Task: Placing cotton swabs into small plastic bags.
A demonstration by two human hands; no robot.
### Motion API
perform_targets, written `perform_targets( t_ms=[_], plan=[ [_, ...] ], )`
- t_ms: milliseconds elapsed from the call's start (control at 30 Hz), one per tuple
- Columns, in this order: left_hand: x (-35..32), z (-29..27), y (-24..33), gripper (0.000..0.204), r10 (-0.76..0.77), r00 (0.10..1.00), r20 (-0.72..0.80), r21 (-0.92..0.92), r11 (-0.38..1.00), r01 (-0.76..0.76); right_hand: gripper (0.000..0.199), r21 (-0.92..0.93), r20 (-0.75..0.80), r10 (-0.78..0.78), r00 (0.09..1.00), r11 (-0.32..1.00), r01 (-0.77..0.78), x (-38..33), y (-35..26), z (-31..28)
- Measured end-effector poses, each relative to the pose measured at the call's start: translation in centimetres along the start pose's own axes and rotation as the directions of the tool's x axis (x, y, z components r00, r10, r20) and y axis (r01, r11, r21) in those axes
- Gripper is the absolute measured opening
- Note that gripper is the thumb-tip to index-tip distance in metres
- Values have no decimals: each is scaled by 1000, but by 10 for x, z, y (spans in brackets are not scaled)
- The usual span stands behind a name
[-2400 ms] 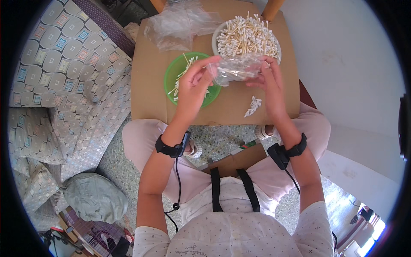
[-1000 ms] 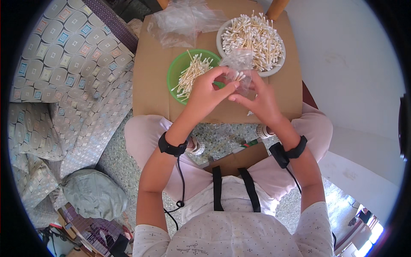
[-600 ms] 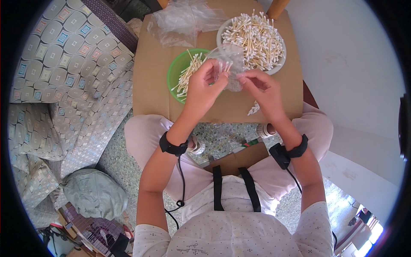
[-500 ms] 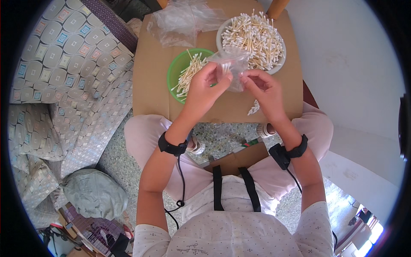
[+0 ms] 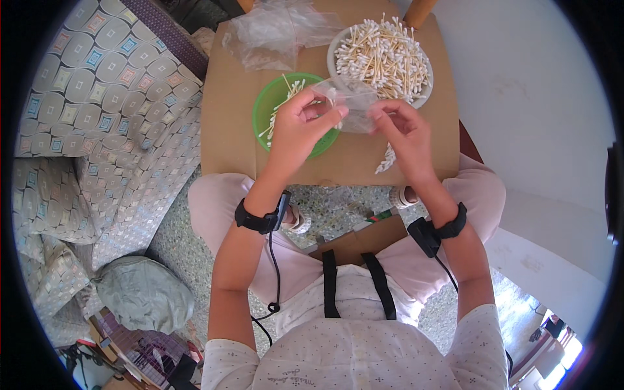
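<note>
Between my hands a small clear plastic bag (image 5: 357,109) is held up over the board. My left hand (image 5: 305,120) is closed, thumb and fingers pinching the bag's left side. The bag's right edge is pinched by my right hand (image 5: 402,127). Partly behind my left hand stands a green bowl (image 5: 261,107) with loose cotton swabs (image 5: 276,119) in it. Beyond my right hand a white bowl (image 5: 332,57) is heaped with cotton swabs (image 5: 383,58). A few more swabs (image 5: 386,161) lie on the board, partly hidden by my right hand.
A brown cardboard surface (image 5: 227,136) carries the bowls. Several clear plastic bags (image 5: 266,36) lie at its far left. Patterned cloth (image 5: 130,117) hangs at the left, and a pale wall (image 5: 526,104) stands at the right. Wooden posts (image 5: 421,12) rise at the far edge.
My left hand has shifted a little left and the bag is now stretched wider between both hands. My right hand has barely moved.
</note>
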State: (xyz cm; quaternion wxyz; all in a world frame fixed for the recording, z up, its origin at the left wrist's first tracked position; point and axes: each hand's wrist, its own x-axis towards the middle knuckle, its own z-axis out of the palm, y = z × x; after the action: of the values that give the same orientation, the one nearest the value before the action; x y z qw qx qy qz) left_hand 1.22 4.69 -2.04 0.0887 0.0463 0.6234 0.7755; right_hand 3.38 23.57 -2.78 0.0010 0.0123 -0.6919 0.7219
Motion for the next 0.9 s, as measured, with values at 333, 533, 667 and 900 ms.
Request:
perform_targets(
  t_ms=[333,533,667,900],
  plan=[
    [4,-19,14,32,-141,982,127,81,988,131,14,-9,-2,53,999,999,-53,-1,0,0],
    [6,-22,6,21,-104,987,125,159,984,83,18,14,97,68,993,997,-70,4,9,-7],
    [5,-20,8,17,-144,983,114,165,979,124,34,146,195,270,943,942,-301,3,-4,-8],
    [4,-16,6,15,-75,985,152,277,960,30,43,168,275,98,956,975,-148,0,1,0]
  ],
)
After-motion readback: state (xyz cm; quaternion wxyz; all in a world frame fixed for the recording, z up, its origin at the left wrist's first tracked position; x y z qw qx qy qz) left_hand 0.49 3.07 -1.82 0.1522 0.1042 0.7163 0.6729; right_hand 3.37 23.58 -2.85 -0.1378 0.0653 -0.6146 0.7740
